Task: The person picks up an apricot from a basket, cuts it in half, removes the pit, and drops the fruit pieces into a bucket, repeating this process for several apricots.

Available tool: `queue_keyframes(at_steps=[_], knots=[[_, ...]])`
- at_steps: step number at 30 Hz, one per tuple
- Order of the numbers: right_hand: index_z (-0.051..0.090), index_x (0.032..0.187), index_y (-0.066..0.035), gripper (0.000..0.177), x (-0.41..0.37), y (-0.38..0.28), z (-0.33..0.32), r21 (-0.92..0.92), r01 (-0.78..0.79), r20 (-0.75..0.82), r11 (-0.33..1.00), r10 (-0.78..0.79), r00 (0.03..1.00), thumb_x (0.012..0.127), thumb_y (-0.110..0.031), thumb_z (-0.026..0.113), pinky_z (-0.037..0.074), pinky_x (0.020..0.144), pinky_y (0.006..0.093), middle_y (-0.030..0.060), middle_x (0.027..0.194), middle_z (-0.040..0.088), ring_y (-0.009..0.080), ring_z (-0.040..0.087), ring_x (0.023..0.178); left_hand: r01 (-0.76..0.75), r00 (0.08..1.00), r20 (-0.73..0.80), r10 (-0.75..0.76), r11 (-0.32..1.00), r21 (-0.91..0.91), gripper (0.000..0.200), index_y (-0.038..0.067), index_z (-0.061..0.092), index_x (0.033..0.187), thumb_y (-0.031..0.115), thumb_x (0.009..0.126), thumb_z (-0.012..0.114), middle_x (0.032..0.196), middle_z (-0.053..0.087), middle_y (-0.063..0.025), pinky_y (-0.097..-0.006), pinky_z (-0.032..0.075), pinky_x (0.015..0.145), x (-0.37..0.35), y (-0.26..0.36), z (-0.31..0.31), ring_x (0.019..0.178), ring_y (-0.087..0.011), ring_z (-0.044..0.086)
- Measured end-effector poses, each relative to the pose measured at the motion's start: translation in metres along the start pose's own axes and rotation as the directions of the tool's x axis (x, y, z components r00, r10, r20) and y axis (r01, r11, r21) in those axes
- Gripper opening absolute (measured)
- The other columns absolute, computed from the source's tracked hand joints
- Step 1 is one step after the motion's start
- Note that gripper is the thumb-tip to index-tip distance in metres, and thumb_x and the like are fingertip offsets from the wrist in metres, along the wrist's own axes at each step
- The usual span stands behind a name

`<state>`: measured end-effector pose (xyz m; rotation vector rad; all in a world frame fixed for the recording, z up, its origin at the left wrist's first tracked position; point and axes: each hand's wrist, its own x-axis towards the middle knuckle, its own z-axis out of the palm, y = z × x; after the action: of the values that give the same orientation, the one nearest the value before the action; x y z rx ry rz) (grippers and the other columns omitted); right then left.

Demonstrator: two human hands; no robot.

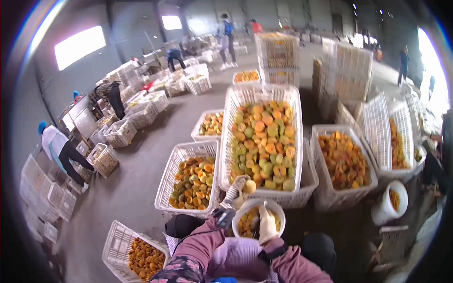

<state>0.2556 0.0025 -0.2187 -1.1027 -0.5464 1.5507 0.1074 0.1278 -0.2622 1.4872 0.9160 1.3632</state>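
Note:
My left hand (pixel 239 185), in a striped glove, is closed around a pale yellow peach (pixel 249 187) at the near edge of a big white crate (pixel 227 141) heaped with whole green and orange peaches (pixel 264 141). Over a white bucket (pixel 236 225) between my knees is my right hand (pixel 268 225), in a pale glove. Its fingers look closed, and a small shiny tip (pixel 265 203) shows above them; the rest is hidden. Cut yellow fruit pieces (pixel 247 221) lie inside the bucket.
Crates of cut fruit stand left (pixel 163 188), right (pixel 370 174) and at lower left (pixel 111 245). A white pail (pixel 377 212) leans at the right. Stacked crates (pixel 347 70) rise behind. People work among crates along the left wall; another person (pixel 403 66) stands far right.

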Motion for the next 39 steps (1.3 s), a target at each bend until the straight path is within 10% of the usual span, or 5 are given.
queue_keyframes(at_steps=[1, 7, 20, 28, 39], knots=[[0.059, 0.096, -0.006, 0.028, -0.009, -0.012, 0.006, -0.017, 0.089, 0.058, 0.996, -0.088, 0.994, 0.091, -0.032, 0.052, 0.039, 0.047, 0.0234, -0.0025, 0.071, 0.054, 0.0072, 0.047, 0.053, -0.246, 0.963, 0.011, 0.269, 0.861, 0.446, 0.023, 0.000, 0.047, 0.115, 0.002, 0.092, 0.043, 0.101, 0.053, -0.0029, -0.0261, 0.048, 0.074, -0.022, 0.034, 0.021, 0.082, -0.0132, 0.054], [0.039, 0.132, -0.002, 0.051, 0.005, 0.025, 0.003, -0.234, 0.264, 0.196, 0.936, -0.221, 0.955, 0.091, -0.031, 0.050, 0.044, 0.083, 0.0330, 0.0207, 0.107, 0.060, 0.0288, 0.059, 0.095, 0.364, 0.905, 0.142, -0.402, 0.556, -0.747, 0.042, 0.005, 0.054, 0.107, 0.037, 0.100, 0.028, 0.097, 0.059, -0.0043, -0.0291, 0.046, 0.081, -0.070, 0.066, 0.052, 0.088, -0.0149, 0.056], [0.043, 0.123, 0.001, 0.050, -0.017, -0.015, 0.008, -0.844, 0.235, 0.250, 0.482, -0.033, 0.968, 0.091, -0.038, 0.043, 0.046, 0.077, 0.0428, 0.0293, 0.090, 0.061, 0.0426, 0.059, 0.090, 0.396, 0.872, 0.035, -0.489, 0.661, -0.638, 0.036, 0.002, 0.056, 0.099, 0.032, 0.097, 0.037, 0.084, 0.063, -0.0070, -0.0289, 0.048, 0.076, -0.076, 0.049, 0.037, 0.078, -0.0173, 0.060], [0.047, 0.112, 0.001, 0.040, -0.022, -0.016, 0.010, -0.440, -0.239, 0.325, 0.865, 0.402, 0.856, 0.091, -0.032, 0.047, 0.048, 0.073, 0.0416, 0.0275, 0.082, 0.061, 0.0423, 0.060, 0.083, 0.421, 0.880, -0.003, -0.475, 0.782, -0.460, 0.035, 0.003, 0.056, 0.085, 0.033, 0.096, 0.041, 0.074, 0.059, -0.0079, -0.0259, 0.046, 0.064, -0.082, 0.032, 0.019, 0.069, -0.0162, 0.057], [0.047, 0.116, 0.003, 0.040, -0.020, 0.015, 0.009, -0.572, 0.001, 0.339, 0.820, 0.236, 0.911, 0.092, -0.029, 0.045, 0.047, 0.074, 0.0409, 0.0280, 0.088, 0.060, 0.0401, 0.059, 0.087, 0.427, 0.867, 0.000, -0.499, 0.742, -0.517, 0.036, 0.004, 0.053, 0.076, 0.034, 0.095, 0.045, 0.068, 0.053, -0.0065, -0.0285, 0.046, 0.063, -0.075, 0.090, 0.034, 0.063, -0.0171, 0.052]])
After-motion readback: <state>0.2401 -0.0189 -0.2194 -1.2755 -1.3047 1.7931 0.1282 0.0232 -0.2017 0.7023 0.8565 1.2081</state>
